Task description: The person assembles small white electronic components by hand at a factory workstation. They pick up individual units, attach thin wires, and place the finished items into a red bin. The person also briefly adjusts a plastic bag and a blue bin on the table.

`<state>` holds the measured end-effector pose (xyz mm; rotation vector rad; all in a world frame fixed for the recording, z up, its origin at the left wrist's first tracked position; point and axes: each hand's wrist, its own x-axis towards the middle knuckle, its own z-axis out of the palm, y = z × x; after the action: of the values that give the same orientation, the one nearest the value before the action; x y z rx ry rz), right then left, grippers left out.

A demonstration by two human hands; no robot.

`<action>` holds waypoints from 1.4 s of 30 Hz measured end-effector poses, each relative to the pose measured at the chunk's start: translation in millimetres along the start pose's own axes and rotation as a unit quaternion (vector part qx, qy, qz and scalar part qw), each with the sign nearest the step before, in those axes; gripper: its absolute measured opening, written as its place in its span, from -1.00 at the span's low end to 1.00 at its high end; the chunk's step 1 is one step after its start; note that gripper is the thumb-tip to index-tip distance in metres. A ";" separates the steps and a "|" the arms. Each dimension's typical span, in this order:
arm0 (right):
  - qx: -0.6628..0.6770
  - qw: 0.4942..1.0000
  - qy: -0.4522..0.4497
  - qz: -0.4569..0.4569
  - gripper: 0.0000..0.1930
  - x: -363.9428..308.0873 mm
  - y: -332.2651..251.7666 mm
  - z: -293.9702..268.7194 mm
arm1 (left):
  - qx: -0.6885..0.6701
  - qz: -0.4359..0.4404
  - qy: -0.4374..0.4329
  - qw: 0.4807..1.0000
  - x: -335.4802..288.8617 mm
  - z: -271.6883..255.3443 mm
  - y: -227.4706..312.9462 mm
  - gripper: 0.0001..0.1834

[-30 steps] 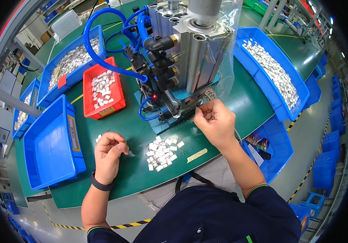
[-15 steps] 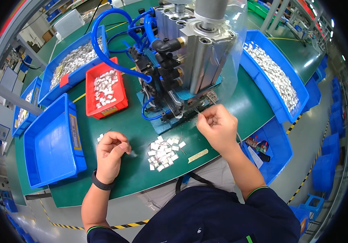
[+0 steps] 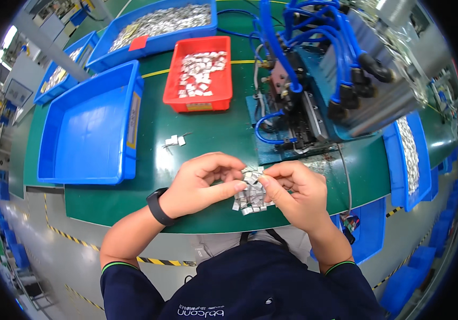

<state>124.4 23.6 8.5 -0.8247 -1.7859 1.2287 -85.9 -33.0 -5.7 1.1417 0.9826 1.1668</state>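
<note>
My left hand (image 3: 205, 178), with a black wristband, is curled at the left side of a pile of small white square parts (image 3: 250, 198) on the green table. Its fingertips and thumb draw together at thin wire leads; what they grip is too small to make out. Across from it, my right hand (image 3: 299, 193) pinches a small white part with thin leads (image 3: 259, 172) between thumb and forefinger. The fingertips of both hands are close together over the pile. A few loose white parts with wire leads (image 3: 175, 140) lie farther up to the left.
A press-like machine (image 3: 314, 114) with blue air hoses stands at the right. A red bin (image 3: 225, 82) and a blue bin (image 3: 151, 36) behind it hold white parts. An empty blue tray (image 3: 87, 128) sits left; another filled blue bin (image 3: 426, 176) stands far right.
My right hand has left the machine and come to the pile. My left hand has moved right to meet it. The view has shifted, so the machine now appears farther right.
</note>
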 end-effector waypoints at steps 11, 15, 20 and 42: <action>-0.141 0.978 -0.043 -0.150 -0.87 15.8 3.3 11.9 | -0.058 0.049 0.008 0.997 1.1 -6.9 -1.9 -0.78; -0.134 0.975 -0.038 -0.173 -0.85 16.4 5.3 14.5 | -0.058 0.057 0.011 0.997 2.0 -8.9 -3.1 -0.83; -0.132 0.973 -0.036 -0.188 -0.83 17.1 8.2 14.7 | -0.066 0.047 0.010 0.997 2.5 -11.3 -1.9 -0.87; -0.017 0.996 -0.083 -0.028 -0.89 7.4 -0.6 7.4 | -0.061 0.063 0.064 0.994 1.4 -25.8 1.6 -0.94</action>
<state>114.4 26.5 9.4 -0.7050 -1.9541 1.2648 -111.1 -27.8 -8.5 1.0552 0.9324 1.3967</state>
